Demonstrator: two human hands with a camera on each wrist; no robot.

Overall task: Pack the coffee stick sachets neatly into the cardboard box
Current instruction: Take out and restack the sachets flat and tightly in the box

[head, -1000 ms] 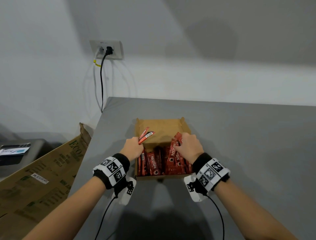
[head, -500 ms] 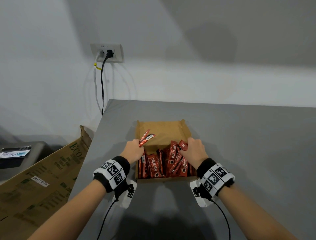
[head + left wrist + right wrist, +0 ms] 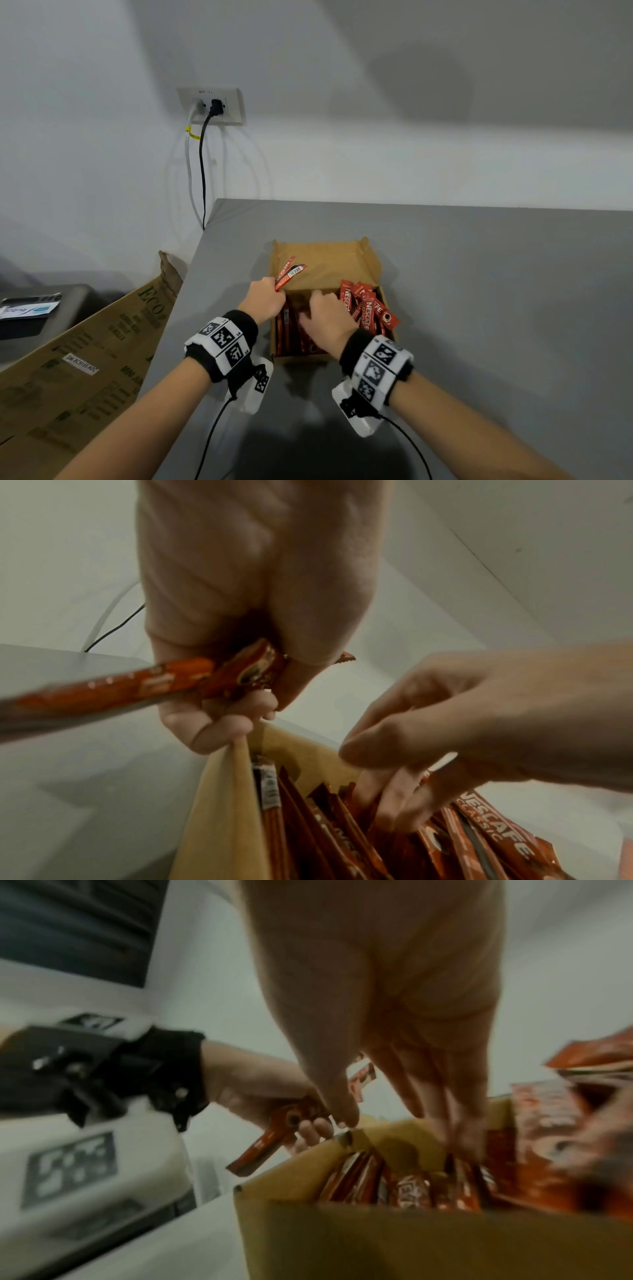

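Observation:
An open brown cardboard box (image 3: 325,263) sits on the grey table (image 3: 496,308). Several red coffee stick sachets stand in it; a loose bunch (image 3: 368,306) leans at its right side. My left hand (image 3: 265,301) hovers at the box's left wall and grips a few sachets (image 3: 290,274) that stick up and away. The left wrist view shows these held sachets (image 3: 137,683) pinched in the left hand (image 3: 240,696). My right hand (image 3: 325,315) is in the box's middle, with straight fingers (image 3: 455,1118) pushed down between the standing sachets (image 3: 411,1185).
A large printed cardboard carton (image 3: 85,359) leans against the table's left edge. A wall socket (image 3: 212,106) with two cables hangs behind the table's far left corner. A dark device (image 3: 30,308) lies low at far left. Bare table spreads right of the box.
My right hand has moved from the box's right side to its left-middle and dipped its fingers among the sachets. The left hand still holds its sachets in about the same place.

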